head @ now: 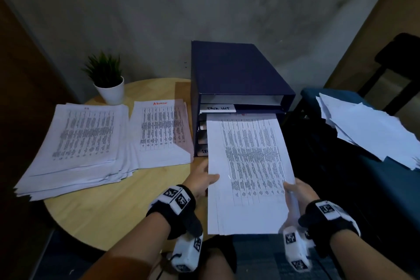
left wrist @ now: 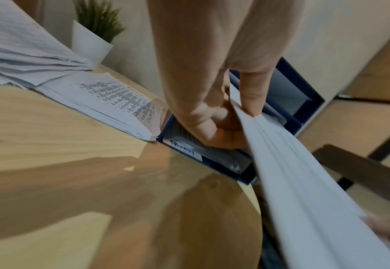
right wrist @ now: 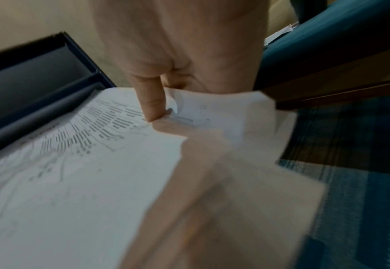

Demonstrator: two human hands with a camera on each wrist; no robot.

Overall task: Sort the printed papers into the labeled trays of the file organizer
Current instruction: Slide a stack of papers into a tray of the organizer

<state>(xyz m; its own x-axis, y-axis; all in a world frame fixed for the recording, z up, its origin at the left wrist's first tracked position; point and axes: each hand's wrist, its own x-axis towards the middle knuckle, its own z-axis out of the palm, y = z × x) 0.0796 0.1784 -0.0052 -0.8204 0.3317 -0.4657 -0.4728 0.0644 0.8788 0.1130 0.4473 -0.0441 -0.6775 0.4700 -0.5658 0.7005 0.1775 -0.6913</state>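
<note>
The left hand [head: 202, 179] and right hand [head: 297, 191] pinch the near edges of a sheaf of printed papers [head: 247, 166], thumbs on top, its far edge entering a tray of the blue file organizer [head: 238, 70] on the table [head: 118, 207]. Keeping the sheaf level and square should prevent buckling.

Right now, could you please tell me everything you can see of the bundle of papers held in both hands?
The bundle of papers is a thin stack of white sheets; the top one is printed with a dense table in black. It lies nearly flat, its far end entering a slot of the dark blue file organizer below the tray with a handwritten label. The left hand pinches its left edge, thumb on top; the right hand grips the near right edge. Its near end overhangs the round wooden table.
</note>
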